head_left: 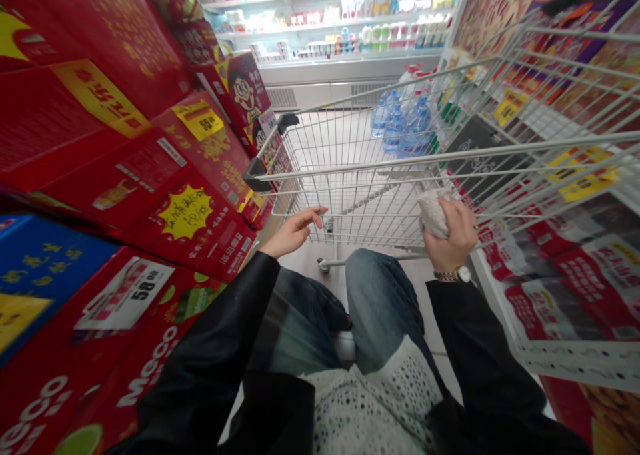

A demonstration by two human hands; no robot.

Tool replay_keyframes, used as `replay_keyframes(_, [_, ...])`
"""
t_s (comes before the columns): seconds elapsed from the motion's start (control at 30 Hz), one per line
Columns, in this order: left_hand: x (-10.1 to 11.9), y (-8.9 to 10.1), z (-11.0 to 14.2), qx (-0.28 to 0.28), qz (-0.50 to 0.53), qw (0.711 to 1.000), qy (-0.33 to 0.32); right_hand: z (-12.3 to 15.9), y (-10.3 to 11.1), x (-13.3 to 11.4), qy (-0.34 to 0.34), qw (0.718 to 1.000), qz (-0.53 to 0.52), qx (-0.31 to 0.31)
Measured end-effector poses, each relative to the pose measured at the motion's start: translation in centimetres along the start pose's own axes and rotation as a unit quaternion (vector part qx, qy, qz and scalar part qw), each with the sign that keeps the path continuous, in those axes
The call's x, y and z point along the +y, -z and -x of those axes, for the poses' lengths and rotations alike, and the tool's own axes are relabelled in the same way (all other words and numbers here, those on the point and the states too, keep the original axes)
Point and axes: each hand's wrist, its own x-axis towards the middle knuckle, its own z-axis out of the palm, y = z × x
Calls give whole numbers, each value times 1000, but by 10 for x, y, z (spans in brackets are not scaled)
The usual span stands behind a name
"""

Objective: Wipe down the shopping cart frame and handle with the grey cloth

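A wire shopping cart (350, 188) stands directly in front of me, with its black-capped handle end at the left (255, 175). My left hand (293, 233) rests at the cart's near edge, fingers lightly curled, holding nothing. My right hand (453, 231), with a wristwatch (455, 275) on its wrist, grips a soft white fuzzy wad (433, 213) next to the cart's right side. Several water bottles with blue caps (403, 125) stand at the far end of the cart, seen through the wires. I cannot tell what else lies in the cart.
Stacked red cartons with yellow price tags (150, 168) rise close along the left. A packaged-goods display (565, 288) runs along the right. A refrigerated shelf unit (330, 35) stands ahead. My jeans-clad legs (380, 308) are below.
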Motion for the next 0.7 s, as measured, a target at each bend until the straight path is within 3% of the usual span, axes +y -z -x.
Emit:
replay_keyframes(0.17, [3, 0, 1, 5, -14, 1000, 12, -26, 6, 11, -65, 993, 20, 93])
replay_keyframes(0.37, [4, 10, 0, -44, 20, 997, 60, -5, -2, -5, -65, 998, -22, 5])
replay_keyframes(0.6, [5, 28, -9, -114, 28, 990, 76, 4, -3, 4, -57, 998, -34, 6])
replay_keyframes(0.7, [6, 29, -10, -119, 23, 990, 70, 3, -4, 13, -50, 998, -28, 29])
